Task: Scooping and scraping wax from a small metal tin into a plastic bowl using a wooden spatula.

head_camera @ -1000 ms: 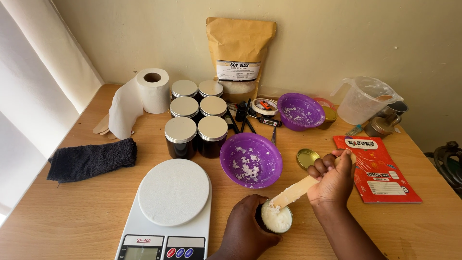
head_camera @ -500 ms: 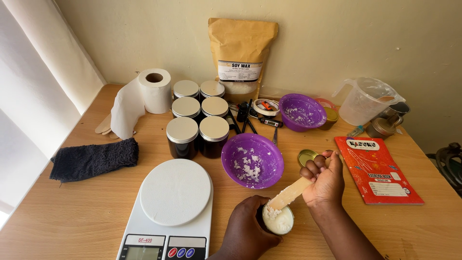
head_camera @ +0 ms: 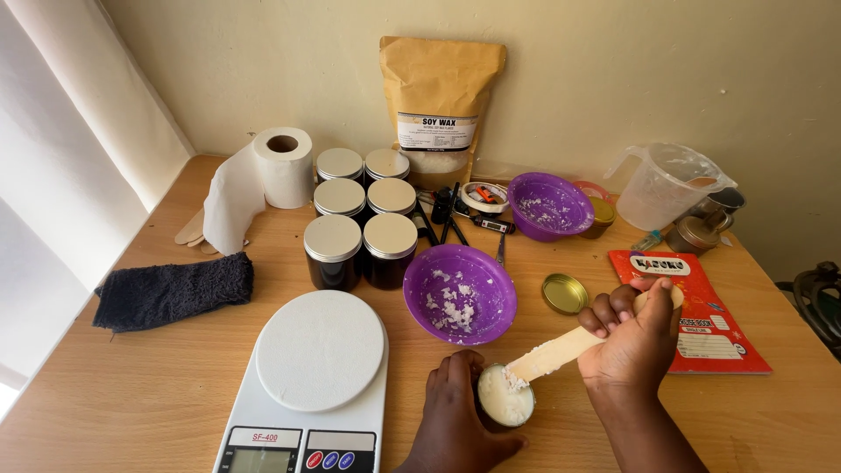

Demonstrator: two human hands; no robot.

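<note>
My left hand (head_camera: 455, 413) wraps around a small dark jar (head_camera: 505, 396) full of white wax at the table's front edge. My right hand (head_camera: 632, 337) grips a flat wooden stick (head_camera: 561, 351), its wax-coated tip resting on the wax in the jar. Just behind the jar stands a purple bowl (head_camera: 459, 293) holding a few white wax flakes. The jar's gold lid (head_camera: 564, 293) lies on the table beside that bowl.
A white kitchen scale (head_camera: 311, 377) sits at front left. Several lidded dark jars (head_camera: 361, 215), a tissue roll (head_camera: 282, 166), a black cloth (head_camera: 173, 289), a brown wax bag (head_camera: 440, 101), a second purple bowl (head_camera: 550, 205), a plastic jug (head_camera: 663, 185) and a red packet (head_camera: 696, 307) surround the work spot.
My right hand has shifted slightly with the stick over the jar. The left hand keeps its hold on the jar.
</note>
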